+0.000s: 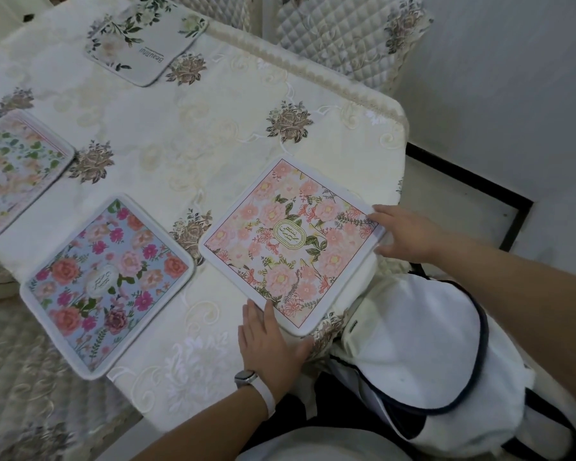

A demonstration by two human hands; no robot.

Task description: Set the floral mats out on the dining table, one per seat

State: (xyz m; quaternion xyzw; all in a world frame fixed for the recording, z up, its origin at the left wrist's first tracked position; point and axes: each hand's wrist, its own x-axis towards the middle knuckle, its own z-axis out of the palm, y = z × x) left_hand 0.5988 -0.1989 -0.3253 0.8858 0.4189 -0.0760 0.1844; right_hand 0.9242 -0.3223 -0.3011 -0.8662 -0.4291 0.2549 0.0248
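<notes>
A pink floral mat (290,244) lies flat near the table's right front corner. My left hand (270,341) rests flat on the cloth with straight fingers touching the mat's near edge. My right hand (403,232) holds the mat's right corner, thumb under the edge and fingers on top. A blue floral mat (107,284) lies to the left. A pale pink and green mat (17,171) sits at the far left edge. A white mat with green leaves (147,38) lies at the far side.
The table wears a cream embroidered cloth (187,134). A quilted chair back (340,31) stands beyond the far right corner. A white bag with dark trim (423,354) sits on the seat beside me. Another covered chair seat (24,377) is at lower left.
</notes>
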